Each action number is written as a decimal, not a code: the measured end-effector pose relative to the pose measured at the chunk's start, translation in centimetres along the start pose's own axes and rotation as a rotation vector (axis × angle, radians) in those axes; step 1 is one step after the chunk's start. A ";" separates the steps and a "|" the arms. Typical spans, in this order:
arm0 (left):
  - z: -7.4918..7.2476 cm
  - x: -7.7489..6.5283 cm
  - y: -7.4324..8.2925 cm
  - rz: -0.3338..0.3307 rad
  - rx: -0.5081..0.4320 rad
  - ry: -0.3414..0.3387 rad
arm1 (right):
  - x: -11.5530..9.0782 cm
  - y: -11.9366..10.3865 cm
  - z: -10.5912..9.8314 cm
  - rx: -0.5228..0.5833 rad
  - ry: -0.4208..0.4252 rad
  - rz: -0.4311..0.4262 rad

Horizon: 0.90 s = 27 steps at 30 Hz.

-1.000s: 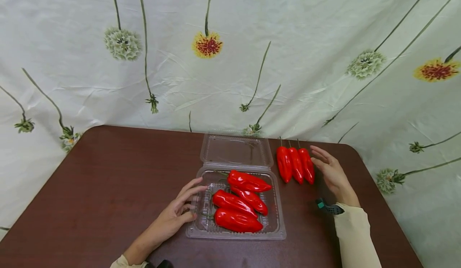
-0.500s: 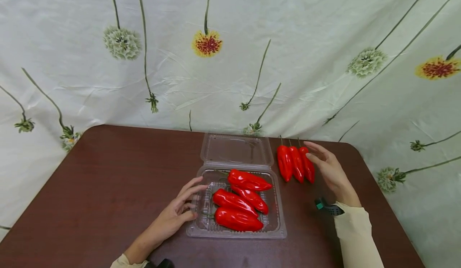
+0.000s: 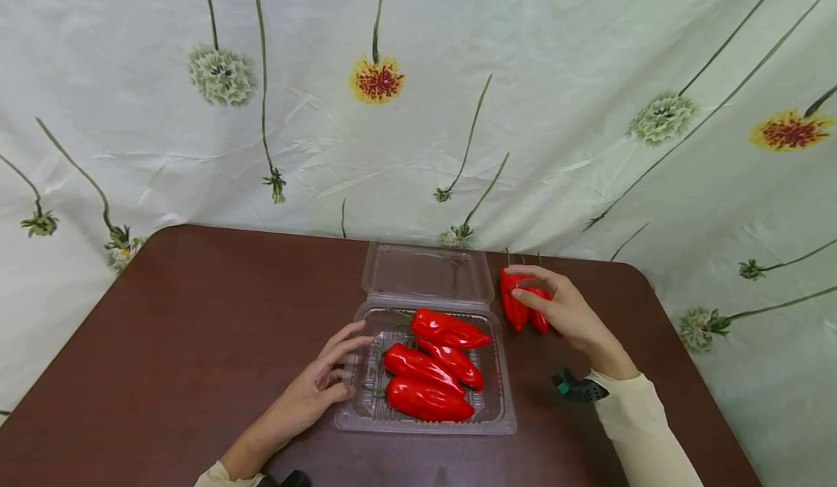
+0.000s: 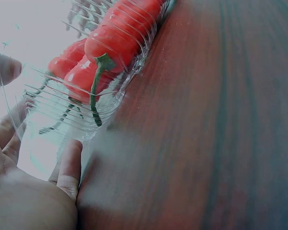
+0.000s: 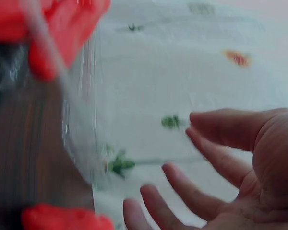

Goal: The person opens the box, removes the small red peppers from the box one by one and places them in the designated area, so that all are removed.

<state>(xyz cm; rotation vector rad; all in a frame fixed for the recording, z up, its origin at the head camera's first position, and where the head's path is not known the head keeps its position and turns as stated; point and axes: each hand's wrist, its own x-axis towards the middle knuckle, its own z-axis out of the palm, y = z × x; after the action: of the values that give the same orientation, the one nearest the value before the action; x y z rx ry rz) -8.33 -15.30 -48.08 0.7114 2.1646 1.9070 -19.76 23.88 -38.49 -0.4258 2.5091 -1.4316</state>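
Note:
Several glossy red peppers (image 3: pixel 428 400) with green stems lie in a clear plastic clamshell box (image 3: pixel 506 385), its lid (image 3: pixel 428 272) folded back. Fingers straight, my left hand (image 3: pixel 307 392) touches the box's left rim. In the left wrist view, the thumb (image 4: pixel 69 167) is right at the ribbed wall. To the right of the box, three more peppers (image 3: pixel 513 305) lie side by side, stems pointing away. Over them hovers my right hand (image 3: pixel 565 312), fingers spread and gripping nothing, hiding most of the rightmost one. A single pepper (image 5: pixel 67 219) shows below the fingers in the right wrist view.
The dark brown table (image 3: pixel 216 327) has rounded far corners. Behind it and on the right hangs a pale cloth (image 3: pixel 314 131) printed with flowers. The opened lid reaches near the table's far edge. A dark band (image 3: pixel 580 387) circles the right wrist.
My right hand has moved left, from beside the three loose peppers to above them. The left hand stays at the box rim, and the peppers have not moved.

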 end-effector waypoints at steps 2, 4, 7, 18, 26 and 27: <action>0.0 -0.1 0.0 -0.005 0.001 0.000 | 0.1 -0.9 0.5 0.004 -0.065 -0.027; 0.0 -0.1 0.0 -0.002 0.003 0.001 | 0.4 -1.9 1.0 0.000 -0.128 -0.054; -0.1 -0.1 0.1 0.000 0.007 0.005 | 0.7 -3.1 1.8 -0.002 -0.209 -0.080; -0.2 -0.2 -0.1 0.001 0.008 0.007 | 2.1 -4.9 5.1 -0.025 -0.374 -0.126; -0.1 -0.2 -0.2 -0.014 0.007 0.004 | 2.2 -4.4 7.3 -0.063 -0.390 -0.124; 0.0 -0.2 -0.2 -0.015 0.006 0.002 | 2.1 -4.3 7.5 -0.073 -0.390 -0.132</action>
<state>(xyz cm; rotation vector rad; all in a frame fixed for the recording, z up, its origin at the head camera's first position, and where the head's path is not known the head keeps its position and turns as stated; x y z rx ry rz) -8.26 -15.42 -48.31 0.6924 2.1716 1.8953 -18.65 15.08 -38.62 -0.8119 2.2545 -1.1656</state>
